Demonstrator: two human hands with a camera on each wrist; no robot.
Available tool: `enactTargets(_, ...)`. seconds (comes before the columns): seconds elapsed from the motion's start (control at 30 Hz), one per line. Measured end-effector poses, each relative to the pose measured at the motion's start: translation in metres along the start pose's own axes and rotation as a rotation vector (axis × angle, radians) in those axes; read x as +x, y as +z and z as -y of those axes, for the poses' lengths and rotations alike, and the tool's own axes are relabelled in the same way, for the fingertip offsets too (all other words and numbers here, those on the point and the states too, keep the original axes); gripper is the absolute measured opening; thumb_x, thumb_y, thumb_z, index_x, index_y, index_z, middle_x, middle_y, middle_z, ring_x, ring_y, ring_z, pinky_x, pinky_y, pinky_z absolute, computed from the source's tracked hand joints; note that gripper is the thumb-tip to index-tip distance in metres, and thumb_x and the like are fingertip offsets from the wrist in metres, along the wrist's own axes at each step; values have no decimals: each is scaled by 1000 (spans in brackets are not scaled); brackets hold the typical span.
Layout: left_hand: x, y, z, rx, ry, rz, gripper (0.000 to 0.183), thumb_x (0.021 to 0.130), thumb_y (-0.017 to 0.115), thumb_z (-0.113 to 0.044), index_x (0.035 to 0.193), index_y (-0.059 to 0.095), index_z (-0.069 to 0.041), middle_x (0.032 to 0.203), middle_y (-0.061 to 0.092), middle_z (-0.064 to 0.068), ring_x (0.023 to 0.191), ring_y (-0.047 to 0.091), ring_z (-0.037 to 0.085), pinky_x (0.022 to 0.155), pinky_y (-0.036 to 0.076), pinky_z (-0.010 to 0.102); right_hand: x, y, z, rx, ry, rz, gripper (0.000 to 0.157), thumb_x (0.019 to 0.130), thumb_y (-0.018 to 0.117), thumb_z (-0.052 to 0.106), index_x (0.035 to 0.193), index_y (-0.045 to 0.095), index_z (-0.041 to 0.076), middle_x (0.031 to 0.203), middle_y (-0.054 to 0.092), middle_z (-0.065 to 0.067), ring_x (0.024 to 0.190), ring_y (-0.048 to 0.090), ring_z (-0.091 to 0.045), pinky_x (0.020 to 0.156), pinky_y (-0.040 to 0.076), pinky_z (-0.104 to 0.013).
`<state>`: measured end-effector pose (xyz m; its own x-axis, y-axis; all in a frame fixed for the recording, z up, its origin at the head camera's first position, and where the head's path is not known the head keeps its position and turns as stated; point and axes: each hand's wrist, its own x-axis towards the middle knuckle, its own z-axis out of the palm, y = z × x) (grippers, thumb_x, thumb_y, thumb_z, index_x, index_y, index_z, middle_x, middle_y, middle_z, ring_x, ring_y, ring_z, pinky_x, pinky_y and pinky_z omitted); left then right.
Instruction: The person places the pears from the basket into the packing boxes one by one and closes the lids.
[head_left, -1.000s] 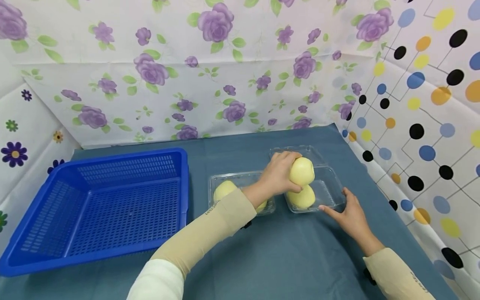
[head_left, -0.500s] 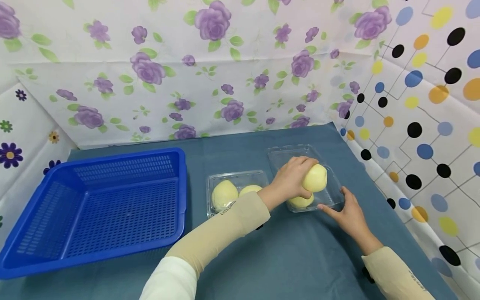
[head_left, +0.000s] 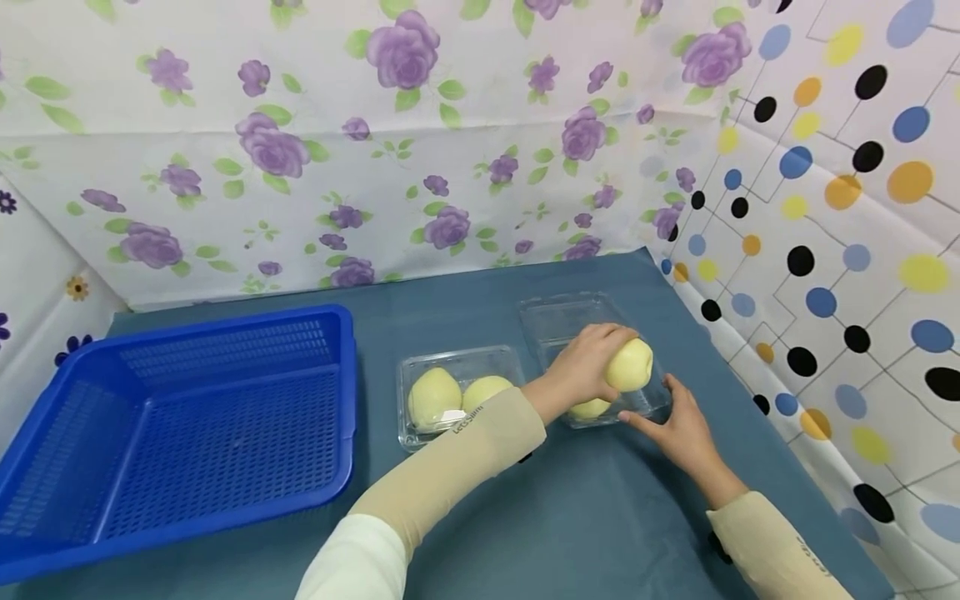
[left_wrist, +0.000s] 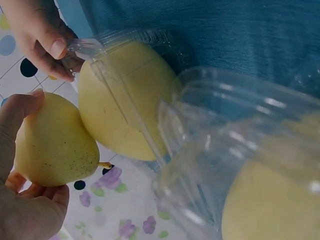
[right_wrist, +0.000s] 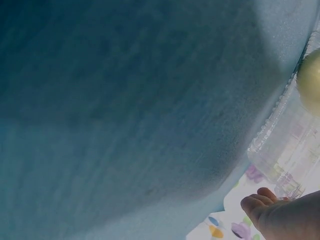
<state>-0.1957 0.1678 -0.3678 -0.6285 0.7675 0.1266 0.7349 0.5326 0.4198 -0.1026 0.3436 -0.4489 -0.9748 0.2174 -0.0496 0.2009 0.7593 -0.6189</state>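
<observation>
My left hand [head_left: 588, 364] grips a pale yellow pear [head_left: 630, 365] over the right-hand clear plastic container [head_left: 643, 406]. In the left wrist view the held pear [left_wrist: 55, 142] shows its stem, with the thumb on one side and fingers on the other. A second pear [head_left: 590, 409] sits inside that container, partly hidden by my left hand. At the near right corner, my right hand [head_left: 682, 429] holds the container's rim between thumb and fingers. The container's hinged lid [head_left: 566, 315] lies folded back behind it.
Left of this stands another clear container [head_left: 463, 360] with two pears [head_left: 435, 398] visible inside, partly behind my left sleeve. A large blue perforated basket [head_left: 232, 442] takes up the left side of the cloth-covered table [head_left: 585, 517]. Patterned sheets rise at the back and sides.
My left hand has moved right with the pear, from above the second pear toward the container's right part. The right hand keeps its hold on the rim. The head view has shifted slightly.
</observation>
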Motion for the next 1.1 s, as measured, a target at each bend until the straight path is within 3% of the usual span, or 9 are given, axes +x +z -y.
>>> enactTargets(0.23,5,5,2,-16,9,-11,83,72,84,-22,143,41,-17,143,45,2,132,41,21,103,43,36,1,3,-3,9,-3,-11,107,82,69,50,148,10,-9,146,24,-35,131,29,-52,99,32,-65)
enactTargets(0.43,10,10,4,38,36,-22,82,72,83,-24,142,41,-18,143,45,2,131,42,20,105,40,34,1,3,-3,21,-20,-40,108,79,72,51,147,14,-9,145,26,-34,129,31,-52,98,32,-66)
enactTargets(0.63,14,13,3,103,44,10,82,73,83,-28,143,40,-20,144,42,1,131,42,19,105,40,33,3,2,-3,13,-12,-20,106,81,70,50,148,12,-9,145,24,-36,130,29,-52,99,31,-66)
enactTargets(0.93,15,23,2,75,72,1,80,75,82,-21,143,41,-20,141,43,1,129,44,17,104,41,31,3,2,-2,9,-11,-21,105,82,70,49,148,13,-8,146,23,-35,130,28,-52,99,31,-66)
enactTargets(1.1,15,29,0,105,91,-8,78,75,82,-21,142,43,-21,141,44,0,131,43,16,104,42,30,3,2,-3,16,-17,-18,105,82,70,48,148,12,-8,146,22,-36,131,27,-53,100,29,-67)
